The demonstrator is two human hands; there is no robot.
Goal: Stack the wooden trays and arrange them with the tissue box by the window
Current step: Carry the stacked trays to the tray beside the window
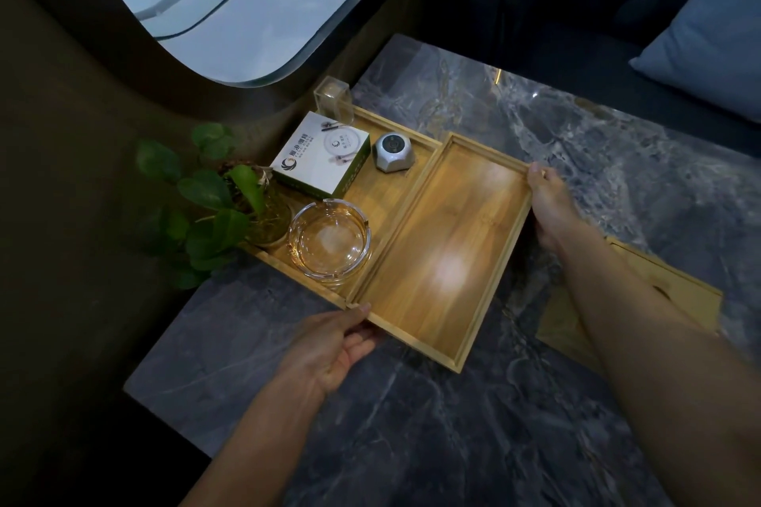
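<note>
Nearest: left hand (329, 346), thumb on top, fingers curled under, pinching near-left corner of the empty shallow rectangular light-wood tray (444, 247). Right forearm crossing in front of a flat wooden lidded box w/ a slot (675, 292) lying on the grey veined marble tabletop (412, 445); probably the tissue box, can't confirm.

Mid: right hand (549, 206) clamped on the empty tray's far-right edge, thumb tip at the far corner, fingers hidden under the rim. Empty tray held across opposite ends, its left long side just beside or slightly over the right rim of the second wooden tray (387, 193); which, can't tell. Looks slightly tilted, not fully settled.

Further: second tray carries a clear round glass ashtray (327, 241), a green-and-white printed cardboard box (319, 156), a small grey faceted gadget w/ a dark round top (393, 152), a green leafy plant in a glass pot (230, 198), and a clear acrylic holder (331, 101) at the far corner. Beyond: curved window (230, 4).

Handling, as judged: tray stiff, light, smooth, so rim grip at opposite ends suits; keep level. Loaded tray much heavier; glass ashtray fragile and apt to slide, so lift by both short ends, or nest the empty tray underneath instead.
</note>
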